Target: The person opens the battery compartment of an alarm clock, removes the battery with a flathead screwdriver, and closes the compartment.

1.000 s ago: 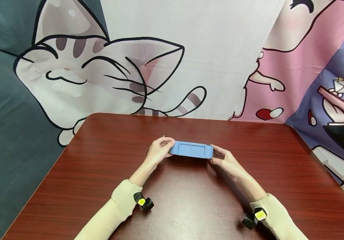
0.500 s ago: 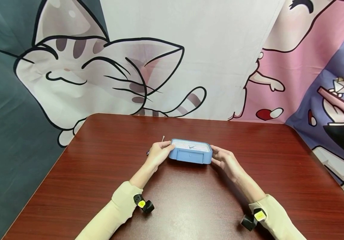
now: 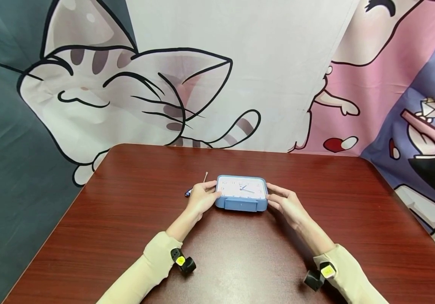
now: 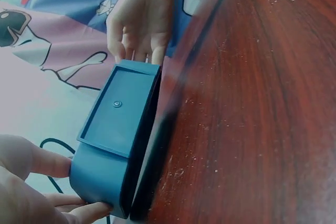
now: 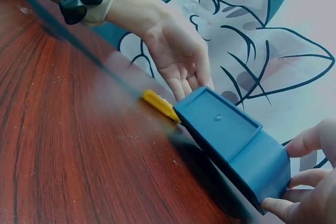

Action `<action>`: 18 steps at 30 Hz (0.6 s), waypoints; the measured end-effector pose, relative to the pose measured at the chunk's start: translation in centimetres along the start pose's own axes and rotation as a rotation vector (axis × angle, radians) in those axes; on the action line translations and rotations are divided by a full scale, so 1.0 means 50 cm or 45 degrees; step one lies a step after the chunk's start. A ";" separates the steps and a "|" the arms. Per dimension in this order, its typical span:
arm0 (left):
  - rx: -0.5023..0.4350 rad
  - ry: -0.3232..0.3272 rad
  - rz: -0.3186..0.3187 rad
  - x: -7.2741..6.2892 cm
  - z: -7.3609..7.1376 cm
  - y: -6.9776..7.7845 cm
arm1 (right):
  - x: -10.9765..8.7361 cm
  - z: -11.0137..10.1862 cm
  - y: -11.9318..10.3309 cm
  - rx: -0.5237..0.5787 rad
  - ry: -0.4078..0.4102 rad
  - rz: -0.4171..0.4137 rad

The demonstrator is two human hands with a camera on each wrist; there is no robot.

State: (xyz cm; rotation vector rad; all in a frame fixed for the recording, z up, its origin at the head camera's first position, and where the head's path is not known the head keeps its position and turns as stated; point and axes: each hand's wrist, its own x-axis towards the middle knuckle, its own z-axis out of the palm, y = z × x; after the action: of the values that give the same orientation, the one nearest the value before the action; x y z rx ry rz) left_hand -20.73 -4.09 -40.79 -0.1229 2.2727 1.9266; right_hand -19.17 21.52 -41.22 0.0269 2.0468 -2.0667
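Note:
A blue rectangular alarm clock (image 3: pixel 241 188) with a white dial is held between both hands over the table, its face tilted up toward the head camera. My left hand (image 3: pixel 202 197) grips its left end, with the thumb on the near side and the fingers behind. At the opposite end, my right hand (image 3: pixel 287 206) holds it between thumb and fingers. Both wrist views show the clock's plain side (image 4: pixel 113 119) with a recessed panel and a small round mark. Beyond my left hand lies a thin-shafted tool (image 3: pixel 188 193), partly hidden by that hand.
A dark red wood-grain table (image 3: pixel 141 181) extends to all sides. In the right wrist view a yellow stick-like piece (image 5: pixel 160 106) lies by the clock's far end. A cartoon-printed cloth (image 3: pixel 278 76) hangs behind the table's far edge.
The clock has tipped back between both hands: its side panel faced the head camera, and now the dial does. The left hand has shifted slightly, baring more of the tool.

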 end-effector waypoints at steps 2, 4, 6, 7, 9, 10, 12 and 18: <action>0.014 -0.002 0.002 -0.001 0.002 -0.002 | 0.001 -0.002 0.000 0.000 0.004 0.005; 0.015 -0.006 0.001 -0.002 0.004 -0.004 | 0.003 -0.002 0.001 0.005 0.009 0.014; 0.010 -0.009 -0.001 -0.003 0.006 -0.006 | 0.004 -0.003 0.003 0.012 0.013 0.024; 0.011 -0.012 0.004 -0.004 0.007 -0.007 | 0.005 -0.003 0.004 0.015 0.016 0.028; 0.017 -0.011 0.008 -0.006 0.010 -0.009 | 0.006 -0.004 0.007 0.014 0.025 0.038; 0.019 -0.009 0.011 -0.007 0.011 -0.010 | 0.007 -0.005 0.009 0.012 0.027 0.043; 0.027 0.000 0.017 -0.007 0.014 -0.013 | 0.007 -0.006 0.011 0.003 0.031 0.056; 0.013 0.021 0.044 -0.007 0.018 -0.018 | 0.009 -0.006 0.018 -0.023 0.044 0.065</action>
State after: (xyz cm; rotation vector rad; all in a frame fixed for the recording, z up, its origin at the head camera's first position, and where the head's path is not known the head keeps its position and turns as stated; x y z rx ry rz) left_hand -20.16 -3.35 -41.72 -0.0988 2.3100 1.9373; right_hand -19.50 21.76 -42.19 0.1109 2.0628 -2.0311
